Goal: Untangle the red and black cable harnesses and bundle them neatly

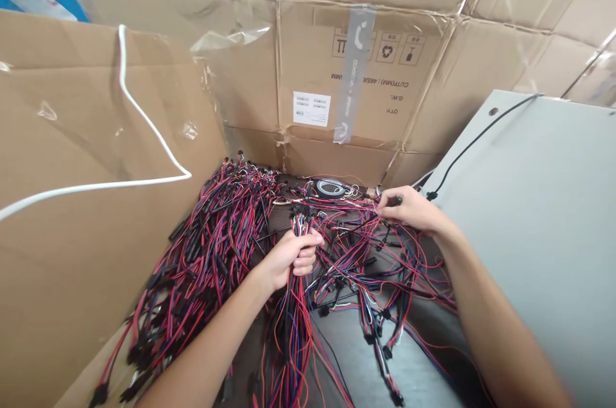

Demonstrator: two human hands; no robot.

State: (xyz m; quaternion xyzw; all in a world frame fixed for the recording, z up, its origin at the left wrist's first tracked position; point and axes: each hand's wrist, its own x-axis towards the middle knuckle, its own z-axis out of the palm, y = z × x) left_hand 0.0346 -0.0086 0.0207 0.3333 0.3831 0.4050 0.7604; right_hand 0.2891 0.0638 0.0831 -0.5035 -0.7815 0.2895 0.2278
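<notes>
My left hand is wrapped round a bundle of wire harnesses, mostly red, black and blue. Their black connectors stick up above my fist, and the loose wires hang down below it. Farther right, my right hand is closed in a pinch at thin red wires that run up to its fingertips. A small dark end shows by its fingers, too small to name. Beneath and between the hands spreads a tangle of loose wire harnesses with black sleeves and connectors.
A big heap of harnesses lies on the left against a cardboard sheet. Taped cartons form the back wall. At right stands a pale grey panel with a black cable. A white cable crosses the left; a dark roll lies behind.
</notes>
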